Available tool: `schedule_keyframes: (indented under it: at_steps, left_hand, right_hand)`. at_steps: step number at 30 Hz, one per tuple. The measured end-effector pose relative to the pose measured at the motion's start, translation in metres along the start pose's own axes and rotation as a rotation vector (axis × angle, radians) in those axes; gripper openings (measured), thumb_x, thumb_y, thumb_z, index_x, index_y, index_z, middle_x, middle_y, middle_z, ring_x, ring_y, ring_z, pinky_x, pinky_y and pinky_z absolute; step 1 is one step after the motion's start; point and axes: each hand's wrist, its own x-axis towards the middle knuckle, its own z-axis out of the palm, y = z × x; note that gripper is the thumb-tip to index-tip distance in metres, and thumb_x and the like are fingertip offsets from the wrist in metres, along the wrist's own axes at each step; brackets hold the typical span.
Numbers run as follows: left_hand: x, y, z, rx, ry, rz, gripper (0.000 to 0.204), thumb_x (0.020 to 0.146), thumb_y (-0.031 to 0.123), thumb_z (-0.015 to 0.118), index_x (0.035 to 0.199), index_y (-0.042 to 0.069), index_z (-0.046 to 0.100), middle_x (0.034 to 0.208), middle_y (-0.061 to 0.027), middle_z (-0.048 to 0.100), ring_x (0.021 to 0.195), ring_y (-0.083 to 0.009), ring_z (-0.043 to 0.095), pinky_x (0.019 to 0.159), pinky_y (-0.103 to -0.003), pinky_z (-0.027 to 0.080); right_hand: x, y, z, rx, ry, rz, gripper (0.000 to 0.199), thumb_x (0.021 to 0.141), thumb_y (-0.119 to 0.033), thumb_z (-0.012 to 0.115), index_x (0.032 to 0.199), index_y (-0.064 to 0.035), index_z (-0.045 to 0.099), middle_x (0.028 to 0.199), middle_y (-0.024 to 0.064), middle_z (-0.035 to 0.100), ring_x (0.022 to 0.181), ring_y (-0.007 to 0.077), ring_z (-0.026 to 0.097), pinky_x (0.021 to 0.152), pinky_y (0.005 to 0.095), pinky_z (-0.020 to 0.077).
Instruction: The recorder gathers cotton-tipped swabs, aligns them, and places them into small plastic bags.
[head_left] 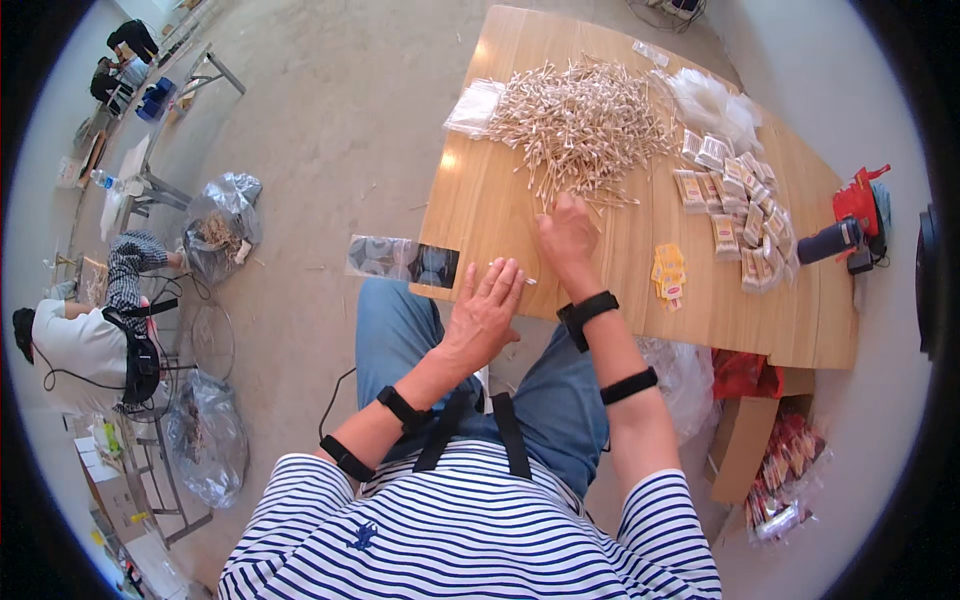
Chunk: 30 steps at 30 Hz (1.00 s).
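A large heap of cotton swabs [590, 120] lies on the wooden table. At its near edge my right hand [568, 240] has its fingers curled and pressed together. Whatever is between those fingertips is hidden. My left hand [485, 312] is by the table's near edge with its fingers stretched out and close to each other. White swab tips [530, 281] show beside its fingers; what lies under the palm cannot be seen. Small yellow printed cards [669, 275] lie to the right of my right hand.
Packed swab bundles [735, 195], clear plastic bags [715, 105] and a dark bottle [828, 241] occupy the table's right side. Flat bags [474, 107] lie left of the heap. A cardboard box [742, 445] stands below right. At left, a person [85, 350] sits near filled plastic bags [207, 440].
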Motion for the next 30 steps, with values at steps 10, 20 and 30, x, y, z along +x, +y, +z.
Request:
schedule_keyframes:
  at_steps: [10,20,30]
  left_hand:
    - [0.000,-0.001,0.004,0.019,0.021,-0.026,0.101,0.061,0.035,0.087,0.146,0.004,0.041,0.154,-0.0137,0.035,0.146,-0.0286,0.029,0.117,-0.055,0.019]
    - [0.003,0.004,0.003,0.022,0.039,-0.009,0.101,0.060,0.030,0.088,0.145,0.004,0.042,0.153,-0.0137,0.035,0.145,-0.0289,0.030,0.117,-0.056,0.020]
    - [0.000,0.002,0.006,-0.012,0.026,-0.032,0.099,0.061,0.026,0.087,0.145,0.004,0.041,0.156,-0.0142,0.030,0.145,-0.0303,0.030,0.116,-0.054,0.023]
  right_hand:
    - [-0.042,0.018,-0.011,0.045,-0.199,-0.168,0.009,0.085,-0.013,0.061,0.090,-0.0047,0.063,0.095,0.0169,0.063,0.086,0.0380,0.066,0.074,0.0489,0.0536]
    - [0.002,0.074,-0.011,-0.155,0.085,0.061,0.008,0.087,-0.013,0.058,0.087,-0.0055,0.063,0.096,0.0161,0.062,0.085,0.0383,0.065,0.073,0.0491,0.0533]
    - [-0.043,0.020,-0.010,0.083,-0.151,-0.178,0.006,0.087,-0.010,0.057,0.088,-0.0062,0.063,0.095,0.0173,0.061,0.082,0.0401,0.064,0.070,0.0485,0.0529]
